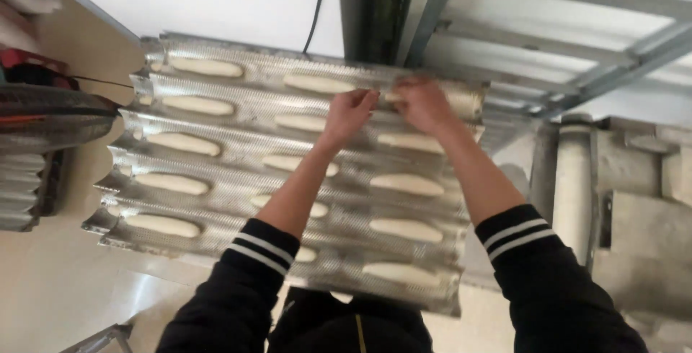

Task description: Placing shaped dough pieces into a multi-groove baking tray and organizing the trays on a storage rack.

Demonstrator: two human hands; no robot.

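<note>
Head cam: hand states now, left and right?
Left hand: fingers curled, pinching the end of a dough piece on the corrugated tray.
Right hand: closed on the same dough piece.

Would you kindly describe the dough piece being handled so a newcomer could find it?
Start at the corrugated metal tray holding rows of pale dough logs. In its farthest channel, right end, lies one dough piece. It alone is pinched between the left hand and right hand.

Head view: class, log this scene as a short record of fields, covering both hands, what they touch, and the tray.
Left hand: at the far groove, fingertips on the dough piece
Right hand: on the same dough piece
Tray: corrugated, perforated metal, with long grooves
Other dough: pale oblong pieces, three per groove
Sleeves: black, white-striped cuffs
</note>
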